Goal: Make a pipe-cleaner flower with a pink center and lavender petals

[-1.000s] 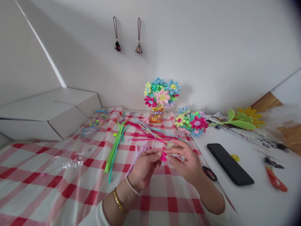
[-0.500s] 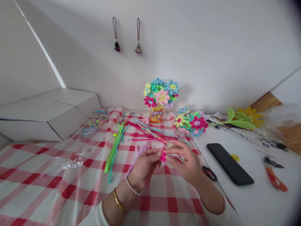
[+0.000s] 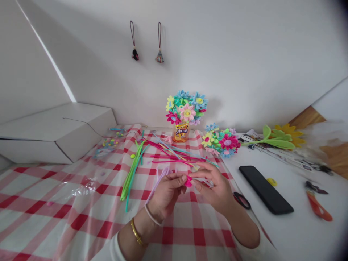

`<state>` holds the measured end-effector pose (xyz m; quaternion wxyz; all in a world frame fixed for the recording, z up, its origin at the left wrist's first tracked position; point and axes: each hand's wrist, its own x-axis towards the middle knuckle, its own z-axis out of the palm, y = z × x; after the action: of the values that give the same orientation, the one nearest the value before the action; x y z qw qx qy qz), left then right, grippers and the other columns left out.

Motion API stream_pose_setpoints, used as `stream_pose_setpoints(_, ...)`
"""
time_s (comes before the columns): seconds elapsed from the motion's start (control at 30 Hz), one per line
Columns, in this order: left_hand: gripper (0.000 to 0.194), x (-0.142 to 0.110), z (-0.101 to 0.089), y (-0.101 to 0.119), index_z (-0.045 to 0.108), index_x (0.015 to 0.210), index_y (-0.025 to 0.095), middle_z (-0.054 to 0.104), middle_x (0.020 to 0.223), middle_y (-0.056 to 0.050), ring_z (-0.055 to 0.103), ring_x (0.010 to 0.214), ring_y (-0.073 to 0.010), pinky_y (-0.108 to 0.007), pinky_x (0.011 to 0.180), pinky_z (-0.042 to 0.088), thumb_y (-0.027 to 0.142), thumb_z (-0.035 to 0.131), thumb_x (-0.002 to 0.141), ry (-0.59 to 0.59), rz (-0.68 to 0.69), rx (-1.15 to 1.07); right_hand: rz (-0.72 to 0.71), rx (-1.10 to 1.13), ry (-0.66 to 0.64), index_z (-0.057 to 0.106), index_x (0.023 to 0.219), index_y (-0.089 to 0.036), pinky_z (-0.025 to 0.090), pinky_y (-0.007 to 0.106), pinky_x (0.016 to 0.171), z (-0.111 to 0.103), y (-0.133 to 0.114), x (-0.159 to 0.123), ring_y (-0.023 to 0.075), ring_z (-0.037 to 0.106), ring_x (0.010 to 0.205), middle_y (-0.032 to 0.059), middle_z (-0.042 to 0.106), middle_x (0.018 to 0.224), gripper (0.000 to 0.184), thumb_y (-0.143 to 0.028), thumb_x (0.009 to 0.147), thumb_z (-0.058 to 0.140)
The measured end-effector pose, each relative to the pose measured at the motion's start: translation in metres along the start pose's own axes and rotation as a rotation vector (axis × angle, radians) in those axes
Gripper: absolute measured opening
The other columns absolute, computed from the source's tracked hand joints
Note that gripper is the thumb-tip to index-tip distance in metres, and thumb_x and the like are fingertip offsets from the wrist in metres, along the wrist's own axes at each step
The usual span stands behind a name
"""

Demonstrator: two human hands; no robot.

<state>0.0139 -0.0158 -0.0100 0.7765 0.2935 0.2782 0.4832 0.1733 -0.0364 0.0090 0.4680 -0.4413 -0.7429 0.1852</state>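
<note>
A small bright pink pipe-cleaner piece, bent into a compact shape, sits between my two hands above the checked cloth. My left hand pinches its left side between thumb and forefinger. From the right, the fingertips of my right hand close on the same piece; its exact shape is partly covered by fingers. Lilac pipe cleaners lie just behind my left hand. Beyond both hands are loose dark pink pipe cleaners, and green pipe cleaners lie to the left.
A jar with a yellow label holds fuzzy flowers by the wall. Another flower bunch lies to its right. Scissors, a black phone and orange-handled pliers are at right. A white box stands at left.
Almost nothing differs. Both hands keep the pink pipe-cleaner piece in the same spot, and the things on the table have not moved.
</note>
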Motion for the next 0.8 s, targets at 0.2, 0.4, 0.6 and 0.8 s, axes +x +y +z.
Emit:
stream_pose_setpoints(0.2, 0.008, 0.0005, -0.0006, -0.0005, 0.069, 0.069, 0.014, 0.059, 0.059, 0.001, 0.046, 0.049, -0.0048, -0.020, 0.051, 0.033, 0.018, 0.073, 0.063, 0.007, 0.001, -0.007, -0.003, 0.006, 0.004, 0.039, 0.118, -0.028, 0.045, 0.038, 0.090, 0.0004, 0.0001, -0.0001, 0.0190, 0.062, 0.097, 0.0010, 0.070, 0.094, 0.046, -0.021, 0.078, 0.060)
stream_pose_setpoints(0.4, 0.008, 0.0008, -0.0009, -0.0009, 0.069, 0.069, 0.014, 0.058, 0.058, 0.001, 0.045, 0.049, -0.0043, -0.020, 0.049, 0.032, 0.018, 0.073, 0.063, -0.007, 0.009, -0.016, -0.003, 0.013, 0.015, 0.040, 0.117, -0.029, 0.045, 0.038, 0.090, 0.0010, 0.0005, 0.0001, 0.0193, 0.062, 0.096, 0.0007, 0.070, 0.094, 0.045, -0.022, 0.077, 0.061)
stream_pose_setpoints(0.6, 0.008, 0.0004, -0.0001, -0.0004, 0.069, 0.069, 0.014, 0.058, 0.059, 0.001, 0.045, 0.049, -0.0046, -0.020, 0.050, 0.032, 0.018, 0.073, 0.063, 0.001, 0.003, -0.013, -0.012, 0.000, 0.005, 0.040, 0.117, -0.028, 0.045, 0.039, 0.090, 0.0008, 0.0009, 0.0000, 0.0199, 0.062, 0.096, 0.0023, 0.070, 0.094, 0.044, -0.022, 0.078, 0.060)
stream_pose_setpoints(0.8, 0.008, 0.0003, 0.0005, 0.0006, 0.069, 0.068, 0.014, 0.058, 0.057, 0.001, 0.045, 0.048, -0.0045, -0.020, 0.049, 0.032, 0.018, 0.073, 0.063, -0.001, 0.001, -0.005, -0.007, -0.024, 0.013, 0.040, 0.118, -0.028, 0.043, 0.040, 0.092, 0.0001, -0.0001, 0.0000, 0.0202, 0.060, 0.101, 0.0016, 0.070, 0.093, 0.045, -0.023, 0.078, 0.060)
